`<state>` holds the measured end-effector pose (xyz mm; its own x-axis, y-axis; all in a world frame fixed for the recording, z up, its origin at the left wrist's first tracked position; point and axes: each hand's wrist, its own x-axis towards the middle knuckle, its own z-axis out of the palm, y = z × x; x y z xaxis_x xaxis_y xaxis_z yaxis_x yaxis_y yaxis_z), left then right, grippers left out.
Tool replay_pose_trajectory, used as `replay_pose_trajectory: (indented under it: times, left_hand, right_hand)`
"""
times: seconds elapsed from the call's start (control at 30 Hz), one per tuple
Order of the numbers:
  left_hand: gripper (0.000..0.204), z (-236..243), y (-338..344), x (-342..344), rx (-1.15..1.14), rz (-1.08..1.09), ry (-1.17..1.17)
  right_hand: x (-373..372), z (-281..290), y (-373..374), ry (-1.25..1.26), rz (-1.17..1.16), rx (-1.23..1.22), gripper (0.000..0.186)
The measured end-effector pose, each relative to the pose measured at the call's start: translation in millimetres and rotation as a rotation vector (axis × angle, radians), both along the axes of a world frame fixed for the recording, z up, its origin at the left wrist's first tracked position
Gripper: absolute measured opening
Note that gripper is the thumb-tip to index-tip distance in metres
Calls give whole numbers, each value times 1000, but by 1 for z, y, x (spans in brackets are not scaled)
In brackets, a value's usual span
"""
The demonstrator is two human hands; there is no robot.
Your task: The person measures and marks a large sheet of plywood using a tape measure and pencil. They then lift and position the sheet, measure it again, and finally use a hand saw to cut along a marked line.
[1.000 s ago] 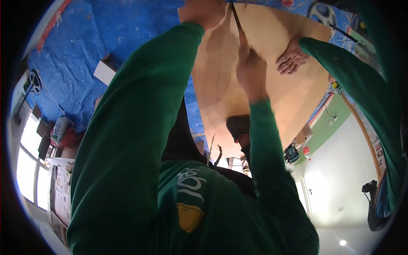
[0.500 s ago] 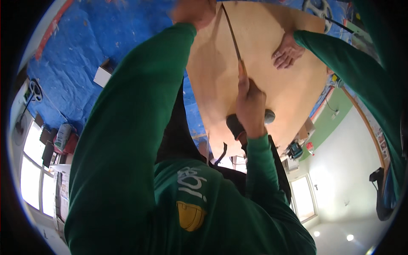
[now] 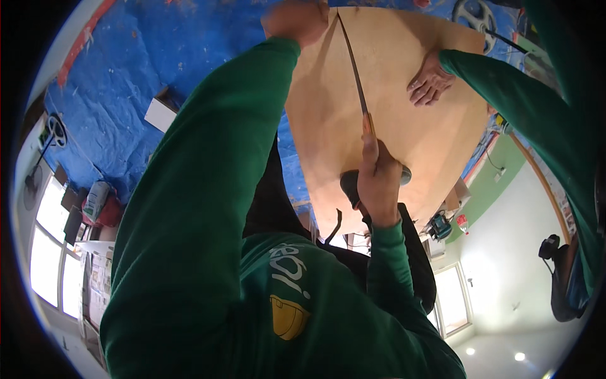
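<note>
A handsaw is seen nearly edge-on, its long blade running away from me across a pale plywood board. My right hand is closed round the saw's handle, which shows orange near the blade. At the board's far left corner, beside the saw's far end, is my left hand; it is smeared by motion and its fingers do not show clearly. A co-worker's hand lies on the board to the right of the blade. Dark footwear shows on the board, partly behind my right hand.
Blue sheeting covers the floor, with a small white box on it at left. A spoked metal wheel stands at the board's far right corner. A teal power tool lies beyond the board's right edge.
My right hand has drawn the saw back toward my body. The co-worker's hand stays on the board, and my left hand remains by the far left corner. The view has shifted slightly.
</note>
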<state>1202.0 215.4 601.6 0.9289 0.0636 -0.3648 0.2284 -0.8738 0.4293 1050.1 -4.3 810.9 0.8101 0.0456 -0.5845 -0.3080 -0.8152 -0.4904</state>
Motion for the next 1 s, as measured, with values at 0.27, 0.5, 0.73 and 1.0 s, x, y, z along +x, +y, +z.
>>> replay_pose_trajectory:
  times: [0.27, 0.5, 0.73, 1.0]
  left_hand:
    - [48, 8, -9, 1, -9, 32, -81]
    - [47, -2, 3, 6, 21, 20, -6]
    - [49, -15, 3, -3, 37, -53, -71]
    - [50, 27, -2, 3, -5, 38, 33]
  right_hand:
    - [123, -196, 43, -529, 465, -184, 33]
    - [42, -68, 6, -166, 183, -12, 47]
    - [37, -81, 3, -327, 510, -193, 60]
    - [110, -123, 41, -244, 564, -211, 34]
